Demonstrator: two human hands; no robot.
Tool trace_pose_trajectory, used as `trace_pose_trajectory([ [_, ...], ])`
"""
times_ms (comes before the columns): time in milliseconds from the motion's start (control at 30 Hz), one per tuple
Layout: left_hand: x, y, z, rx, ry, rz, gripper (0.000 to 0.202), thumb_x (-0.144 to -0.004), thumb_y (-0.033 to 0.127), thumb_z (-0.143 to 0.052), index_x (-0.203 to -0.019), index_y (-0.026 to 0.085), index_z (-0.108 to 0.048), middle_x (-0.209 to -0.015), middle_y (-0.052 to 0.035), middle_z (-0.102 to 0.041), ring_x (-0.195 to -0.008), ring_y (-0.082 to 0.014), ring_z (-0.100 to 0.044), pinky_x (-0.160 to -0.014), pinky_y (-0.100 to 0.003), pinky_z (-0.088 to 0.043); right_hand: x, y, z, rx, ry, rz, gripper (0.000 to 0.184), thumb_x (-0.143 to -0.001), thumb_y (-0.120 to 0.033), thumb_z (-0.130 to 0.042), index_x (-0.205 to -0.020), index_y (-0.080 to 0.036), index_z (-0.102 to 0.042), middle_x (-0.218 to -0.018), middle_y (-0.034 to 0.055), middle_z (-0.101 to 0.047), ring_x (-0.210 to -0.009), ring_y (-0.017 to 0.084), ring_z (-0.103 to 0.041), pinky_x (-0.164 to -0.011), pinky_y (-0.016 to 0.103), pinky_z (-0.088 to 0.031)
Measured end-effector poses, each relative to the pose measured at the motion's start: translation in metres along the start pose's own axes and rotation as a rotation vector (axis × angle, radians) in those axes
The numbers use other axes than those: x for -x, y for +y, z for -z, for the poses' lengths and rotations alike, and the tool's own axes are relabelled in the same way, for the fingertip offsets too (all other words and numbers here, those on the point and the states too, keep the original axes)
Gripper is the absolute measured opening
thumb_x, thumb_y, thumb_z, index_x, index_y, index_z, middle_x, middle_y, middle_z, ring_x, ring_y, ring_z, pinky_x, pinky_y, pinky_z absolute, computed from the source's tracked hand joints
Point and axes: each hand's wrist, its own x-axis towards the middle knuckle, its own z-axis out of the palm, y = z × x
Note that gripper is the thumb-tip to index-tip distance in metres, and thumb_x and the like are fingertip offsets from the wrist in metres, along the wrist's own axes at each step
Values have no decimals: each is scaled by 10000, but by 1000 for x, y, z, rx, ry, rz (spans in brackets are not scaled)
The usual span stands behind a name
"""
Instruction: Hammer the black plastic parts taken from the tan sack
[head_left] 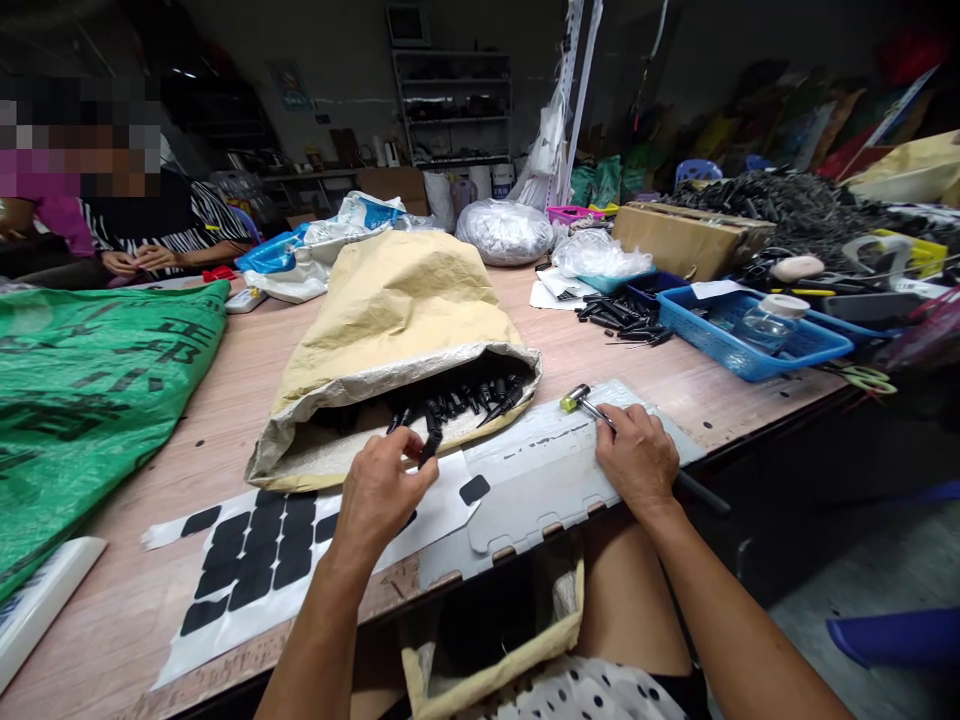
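Observation:
Just in front of the paper bag (405, 290), my left hand (382, 488) pinches a small black plastic part (430, 446). The bag lies on its side, its mouth facing me, and many similar black parts (457, 400) show inside. My right hand (637, 455) is wrapped round a small hammer (576, 397) with a yellowish head and a dark handle; it rests on a flattened grey-white board (540, 470). Under and left of my left hand lies a white backing sheet (225, 625) with rows of black rounded-square stickers (259, 555).
A green sack (97, 370) fills the left side. At the right stand a blue basket (757, 350) with a jar, a pile of black parts (626, 318) and a cardboard box (675, 240). An open bag (495, 675) sits at my lap. Another person's hands (142, 260) are at far left.

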Motion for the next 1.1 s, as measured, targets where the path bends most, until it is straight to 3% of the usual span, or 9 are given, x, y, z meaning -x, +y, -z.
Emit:
trace_pose_trajectory([
  [100,6,8,-5,17,-111,-229,63,-797,252,-643,-860,247,-644,-848,-9,-683,-845,-231,-576,-748,-330,-419,0,0,0,-3,3,1,270,-959,-289,-563,-1171,-243,-725,-978,70,-637,-865,208,-483,-709,337,-253],
  [167,9,11,-11,36,-184,-296,83,-779,205,-635,-850,247,-643,-833,-7,-679,-850,-237,-566,-752,-338,-415,1,0,0,-10,8,0,271,-958,-291,-562,-1170,-245,-724,-982,69,-637,-863,207,-477,-711,337,-253],
  [300,15,9,-23,134,-246,-275,123,-767,180,-623,-871,241,-648,-841,-11,-665,-864,-234,-575,-768,-343,-427,1,1,-1,-18,16,6,275,-956,-291,-554,-1168,-244,-723,-978,71,-635,-860,207,-467,-719,338,-259],
  [600,19,1,-39,306,-214,-220,103,-820,290,-685,-907,234,-692,-836,-15,-658,-882,-231,-581,-787,-338,-437,0,2,-2,-43,13,-3,274,-952,-318,-570,-1165,-249,-729,-1003,73,-639,-881,211,-493,-723,331,-268],
  [967,20,-1,-44,276,-188,-244,129,-833,312,-714,-942,242,-720,-864,-18,-668,-909,-238,-570,-816,-356,-413,-1,2,-2,-35,-13,-13,281,-970,-330,-559,-1184,-249,-722,-1016,75,-649,-894,215,-509,-730,338,-284],
  [1100,20,-3,-45,279,-195,-258,132,-842,311,-713,-957,247,-721,-872,-18,-669,-911,-238,-561,-819,-361,-400,-8,3,6,-53,-114,-15,260,-962,-275,-541,-1140,-218,-721,-1038,89,-661,-915,224,-544,-732,338,-325],
])
